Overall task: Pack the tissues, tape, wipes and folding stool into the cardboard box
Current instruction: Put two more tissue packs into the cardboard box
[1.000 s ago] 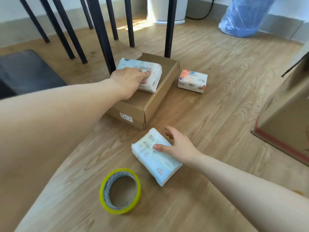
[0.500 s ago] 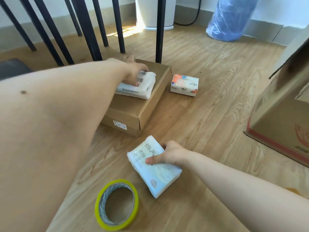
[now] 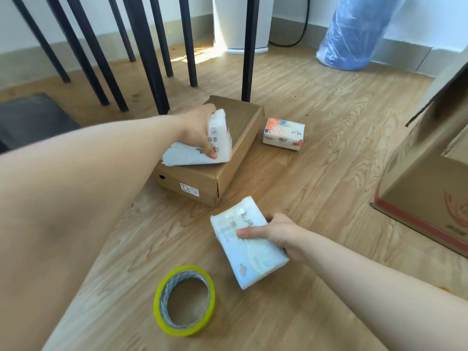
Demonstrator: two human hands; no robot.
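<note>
Wood-grain flooring [image 3: 316, 178] carries everything we need, with black furniture legs [image 3: 141, 59] and a blue plastic-wrapped roll [image 3: 354, 34] along its far edge. What has changed in the last second is plain: our left hand [image 3: 197, 130], which lay flat on the white tissue pack [image 3: 202, 145] resting on the closed brown shoebox [image 3: 215, 158], has now closed around that pack and tipped it up off the lid, so one end is raised and the other barely meets the cardboard. Our right hand [image 3: 276, 234] has gone from touching the pale blue wipes pack [image 3: 247, 247] to gripping it, thumb across the top and fingers tucked under the far side; the pack looks tilted and starting to leave the floor.

We read this as both pickups secured, so the next stage is carrying the two packs to the big cardboard box [image 3: 430, 178] standing open at the floor's right edge. Nothing appears packed yet, though we cannot see into it.

Our left arm reaches long across the view, wrist bent down over the shoebox; our right forearm comes in from the lower right corner, wrist level and low.

Waiting on the floor are the yellow tape roll [image 3: 162, 295] at the near edge and an orange-printed tissue pack [image 3: 283, 134] just beside the shoebox. We see no folding stool in view.
</note>
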